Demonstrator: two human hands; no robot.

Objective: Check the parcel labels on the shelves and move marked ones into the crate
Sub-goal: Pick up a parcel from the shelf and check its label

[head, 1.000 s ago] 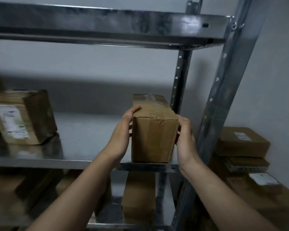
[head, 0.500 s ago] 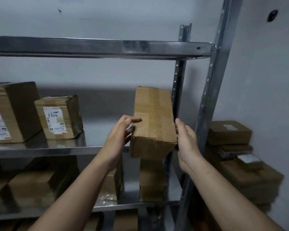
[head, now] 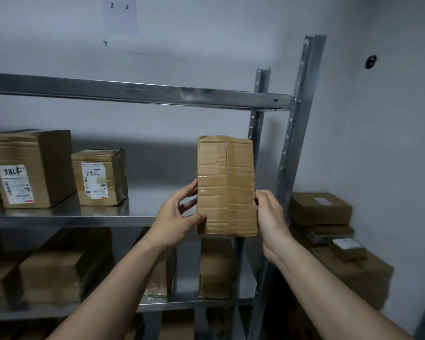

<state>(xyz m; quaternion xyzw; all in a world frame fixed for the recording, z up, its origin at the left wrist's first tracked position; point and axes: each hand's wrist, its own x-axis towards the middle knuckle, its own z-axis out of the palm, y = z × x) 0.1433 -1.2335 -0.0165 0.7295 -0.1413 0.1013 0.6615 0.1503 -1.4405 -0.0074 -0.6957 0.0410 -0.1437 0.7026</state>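
A tall brown cardboard parcel [head: 227,185] with clear tape is held upright in front of the metal shelf [head: 59,215], its lower edge just past the shelf's front edge. My left hand [head: 178,218] grips its lower left side, thumb on the front face. My right hand [head: 271,217] presses its lower right side. The face toward me shows no label. Two parcels stand on the same shelf to the left: a small one [head: 100,177] and a larger one [head: 32,168], each with a white label and handwritten marks.
A steel upright post [head: 296,148] rises just right of the held parcel. Beyond it, brown boxes [head: 320,208] are stacked by the wall. More parcels [head: 216,268] fill the lower shelf. An upper shelf beam [head: 138,94] runs overhead.
Both hands lifted the parcel off the shelf and tilted it upright, turning its long taped face toward me. The view pulled back and up, showing more of the shelf and wall.
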